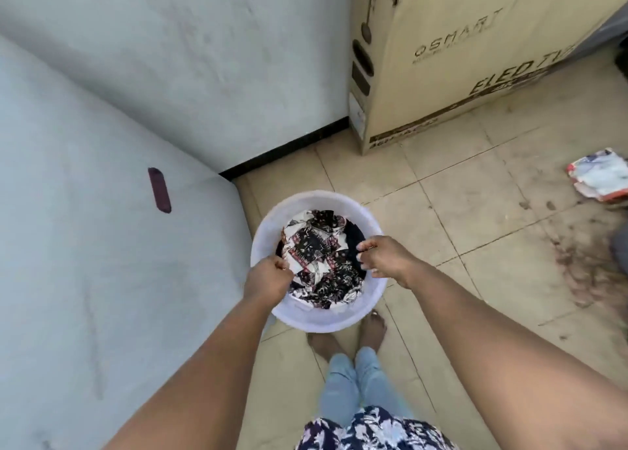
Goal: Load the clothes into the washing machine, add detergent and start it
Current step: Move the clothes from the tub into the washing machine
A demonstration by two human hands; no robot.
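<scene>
A white plastic bucket [326, 201] stands on the tiled floor just ahead of my bare feet. It is filled with patterned black, white and red clothes [321, 255]. My left hand [268, 276] grips the bucket's left rim, fingers curled over the edge against the cloth. My right hand [384, 257] is at the right rim, with its fingers bent over the edge. No washing machine or detergent is in view.
A pale wall [136, 143] runs along the left and meets a corner with a black skirting. A large cardboard TV box [458, 51] leans at the back right. A crumpled printed packet [599, 174] lies on the floor at the right, near scattered dirt [584, 266].
</scene>
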